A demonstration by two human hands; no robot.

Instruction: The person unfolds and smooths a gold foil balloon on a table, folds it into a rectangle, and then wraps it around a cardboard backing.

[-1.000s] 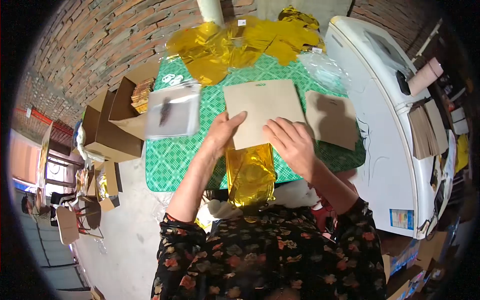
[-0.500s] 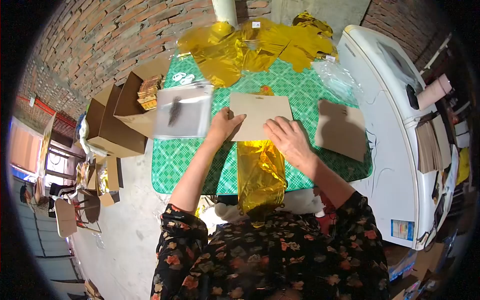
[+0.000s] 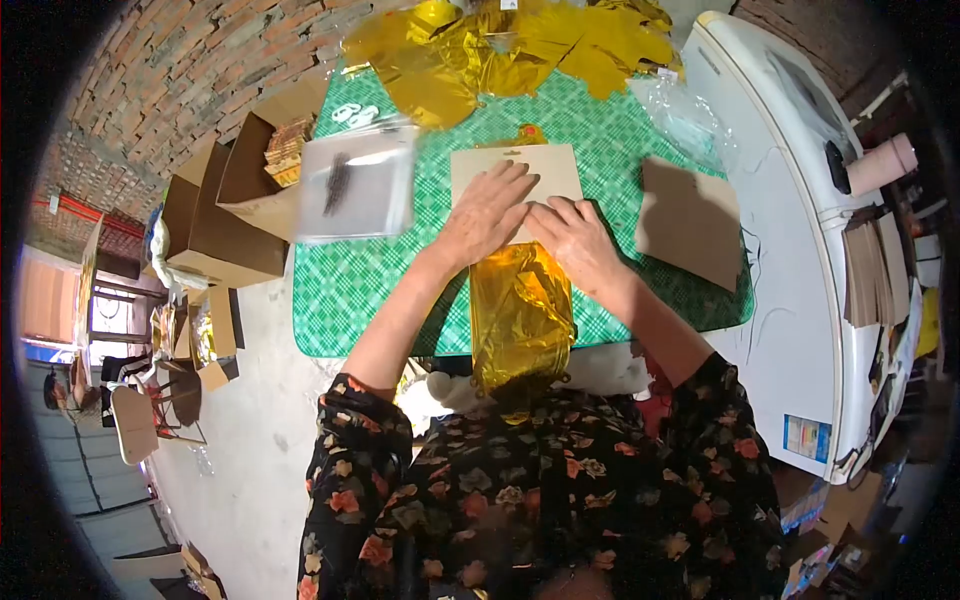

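Note:
A beige cardboard sheet with a small hanging slot lies on top of a gold foil piece, perhaps a flat foil balloon. The foil's lower part runs over the table's front edge towards my body, and a small end with a red spot shows above the card. My left hand rests flat on the card with fingers stretched out. Beside it, my right hand lies on the card's lower right part, its fingers a little bent and apart. The hands nearly touch at the fingertips.
The table has a green checked cover. A stack of clear plastic bags lies left, another cardboard sheet right. Gold foil sheets cover the back. Cardboard boxes stand left, and a white freezer-like appliance right.
My left hand has moved from the card's left edge onto its middle, with fingers now spread. My right hand stays on the card. The whole view has shifted, so the table sits higher.

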